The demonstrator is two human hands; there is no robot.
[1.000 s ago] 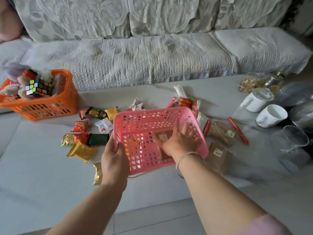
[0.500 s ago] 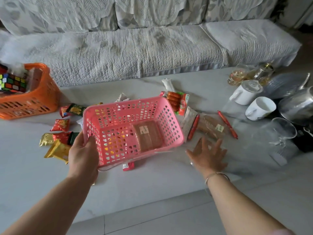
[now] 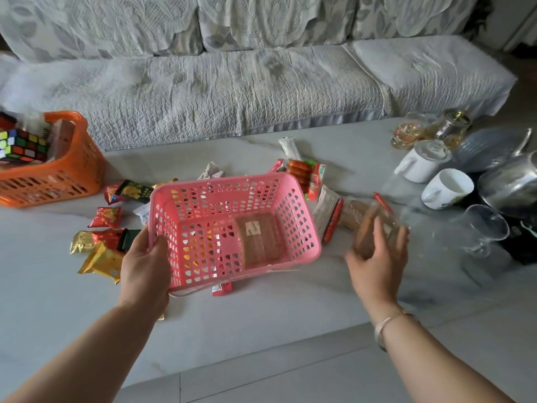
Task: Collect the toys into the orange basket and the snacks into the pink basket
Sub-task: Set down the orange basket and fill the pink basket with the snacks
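My left hand [image 3: 145, 269] grips the near left rim of the pink basket [image 3: 302, 228], which is tilted toward me with one brown snack packet [image 3: 258, 239] lying inside. To the basket's right, my right hand [image 3: 377, 257] holds a second brown clear-wrapped snack packet [image 3: 370, 228] lifted off the table. Several small red, gold and green snack packs [image 3: 101, 242] lie left of the basket. Sausage packs [image 3: 305, 175] and red sausage sticks [image 3: 332, 222] lie behind and to its right. The orange basket [image 3: 66, 175] at far left holds a colour cube [image 3: 20, 144] and other toys.
White mugs [image 3: 447, 187], glasses [image 3: 485, 228], a metal pot [image 3: 514, 184] and jars [image 3: 409, 132] crowd the table's right side. A grey covered sofa [image 3: 247, 88] runs along the far edge of the table. Floor tiles lie near me.
My right hand left the pink basket, where it set down a brown packet, moved right and picked up another brown packet. The left hand kept hold of the basket rim.
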